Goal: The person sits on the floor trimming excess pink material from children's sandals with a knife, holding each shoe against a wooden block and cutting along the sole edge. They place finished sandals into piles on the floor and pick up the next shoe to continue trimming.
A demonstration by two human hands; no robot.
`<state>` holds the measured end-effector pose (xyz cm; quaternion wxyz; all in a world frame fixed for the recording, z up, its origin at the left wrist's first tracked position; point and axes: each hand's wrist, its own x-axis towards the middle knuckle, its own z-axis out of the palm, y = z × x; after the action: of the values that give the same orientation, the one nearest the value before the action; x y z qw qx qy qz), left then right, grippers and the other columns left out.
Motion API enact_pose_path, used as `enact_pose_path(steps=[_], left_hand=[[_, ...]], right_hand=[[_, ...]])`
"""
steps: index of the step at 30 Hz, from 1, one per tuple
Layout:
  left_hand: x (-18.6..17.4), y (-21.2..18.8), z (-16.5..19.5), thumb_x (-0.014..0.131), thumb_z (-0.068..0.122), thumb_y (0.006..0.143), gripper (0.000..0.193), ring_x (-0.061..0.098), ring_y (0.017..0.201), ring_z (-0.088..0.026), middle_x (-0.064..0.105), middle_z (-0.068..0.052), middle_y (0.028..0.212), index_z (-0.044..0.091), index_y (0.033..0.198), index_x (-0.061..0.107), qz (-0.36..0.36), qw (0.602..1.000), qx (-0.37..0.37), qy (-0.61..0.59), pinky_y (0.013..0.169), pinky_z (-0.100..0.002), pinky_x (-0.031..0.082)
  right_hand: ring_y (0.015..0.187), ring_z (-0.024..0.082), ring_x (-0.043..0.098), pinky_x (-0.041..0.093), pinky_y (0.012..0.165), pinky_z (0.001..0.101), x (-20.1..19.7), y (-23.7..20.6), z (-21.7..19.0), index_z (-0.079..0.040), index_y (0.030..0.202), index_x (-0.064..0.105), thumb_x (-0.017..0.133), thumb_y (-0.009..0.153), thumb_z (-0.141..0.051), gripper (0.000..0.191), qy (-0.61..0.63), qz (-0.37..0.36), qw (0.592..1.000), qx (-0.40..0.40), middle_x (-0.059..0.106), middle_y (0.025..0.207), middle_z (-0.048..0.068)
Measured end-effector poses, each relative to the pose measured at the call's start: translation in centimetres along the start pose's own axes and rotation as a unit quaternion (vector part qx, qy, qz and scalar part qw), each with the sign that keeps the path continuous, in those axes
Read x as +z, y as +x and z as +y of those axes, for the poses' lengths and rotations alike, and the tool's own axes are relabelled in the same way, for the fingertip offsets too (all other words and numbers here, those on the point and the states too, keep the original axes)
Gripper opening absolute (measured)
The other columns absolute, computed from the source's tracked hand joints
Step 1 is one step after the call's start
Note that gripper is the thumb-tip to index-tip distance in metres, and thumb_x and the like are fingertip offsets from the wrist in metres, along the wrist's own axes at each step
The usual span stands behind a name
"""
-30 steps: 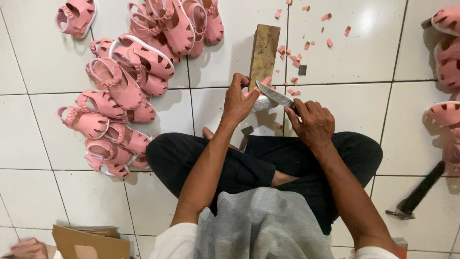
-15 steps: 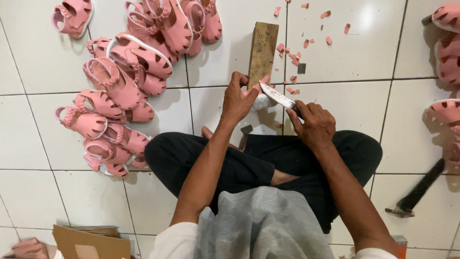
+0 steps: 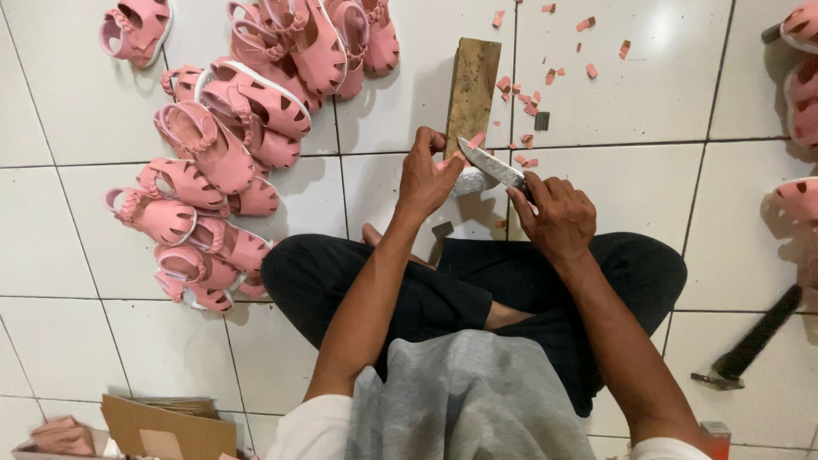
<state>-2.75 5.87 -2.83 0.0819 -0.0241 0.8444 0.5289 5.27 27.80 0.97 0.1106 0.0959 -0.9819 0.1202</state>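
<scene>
White glossy floor tiles (image 3: 648, 85) with dark grout lines fill the view. A heap of small pink sandals (image 3: 239, 128) lies at upper left, spilling down toward a lone pair (image 3: 135, 30) in the corner. More pink sandals (image 3: 797, 111) sit at the right edge, partly cut off. Tiny pink scraps (image 3: 545, 77) are scattered across the tiles near the top. A dark-handled hammer (image 3: 750, 341) lies at lower right. An open cardboard box (image 3: 162, 426) sits at the bottom left corner.
</scene>
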Motion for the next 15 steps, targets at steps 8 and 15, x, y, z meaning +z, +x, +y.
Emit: enact_pose_path(steps=[8, 15], left_hand=[[0.1, -0.1, 0.3, 0.071, 0.020, 0.083, 0.037, 0.064, 0.091, -0.032, 0.062, -0.014, 0.097, 0.002, 0.105, 0.047, -0.003, 1.000, -0.020, 0.001, 0.087, -0.040, 0.053], [0.1, 0.2, 0.2, 0.072, 0.022, 0.083, 0.038, 0.063, 0.088, -0.033, 0.063, -0.014, 0.097, 0.002, 0.105, 0.048, -0.001, 1.000, -0.021, 0.022, 0.084, -0.042, 0.053]], right_hand=[[0.072, 0.018, 0.062, 0.046, 0.062, 0.0327, 0.6, 0.9, -0.7, -0.013, 0.118, 0.076, 0.076, 0.099, -0.039, 0.033, -0.013, 0.039, 0.999, -0.007, 0.061, 0.080, 0.001], [0.068, 0.018, 0.060, 0.044, 0.058, 0.0333, 0.1, 0.0, -0.7, -0.013, 0.115, 0.076, 0.077, 0.099, -0.039, 0.031, -0.023, 0.006, 1.000, 0.020, 0.060, 0.075, 0.002]])
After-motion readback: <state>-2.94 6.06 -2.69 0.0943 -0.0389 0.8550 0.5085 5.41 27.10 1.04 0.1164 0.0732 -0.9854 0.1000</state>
